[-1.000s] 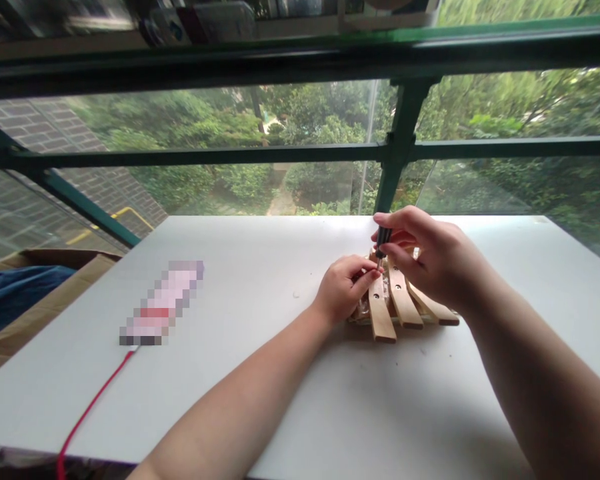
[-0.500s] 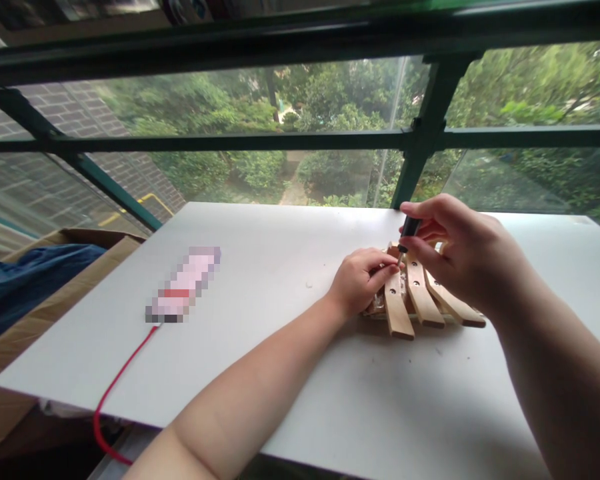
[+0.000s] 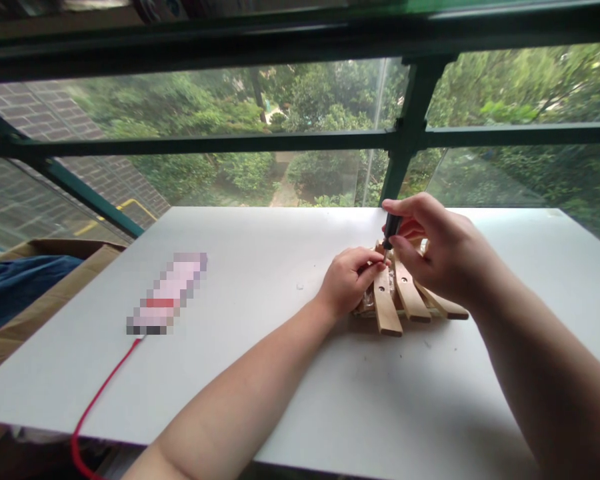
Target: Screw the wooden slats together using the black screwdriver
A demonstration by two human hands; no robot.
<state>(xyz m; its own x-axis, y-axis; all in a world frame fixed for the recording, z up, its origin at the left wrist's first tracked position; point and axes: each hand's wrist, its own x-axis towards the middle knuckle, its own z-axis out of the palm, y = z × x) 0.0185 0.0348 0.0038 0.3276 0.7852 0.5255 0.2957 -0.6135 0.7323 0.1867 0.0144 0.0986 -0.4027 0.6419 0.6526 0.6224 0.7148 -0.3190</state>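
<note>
A fan of several flat wooden slats (image 3: 404,301) with small holes lies on the white table (image 3: 260,267). My right hand (image 3: 440,257) is closed on a small black-handled screwdriver (image 3: 391,231), held upright with its tip down on the top of the leftmost slat. My left hand (image 3: 349,280) is curled against the left side of the slats, its fingertips pinched right by the screwdriver tip; what they pinch is too small to make out.
A blurred pinkish object (image 3: 167,293) with a red cable (image 3: 100,393) lies on the table's left part. A cardboard box (image 3: 40,293) with blue cloth (image 3: 15,283) stands left of the table. A green-framed window (image 3: 405,143) runs behind.
Both hands keep their hold on the slats and screwdriver. Only the head view has shifted a little sideways and back.
</note>
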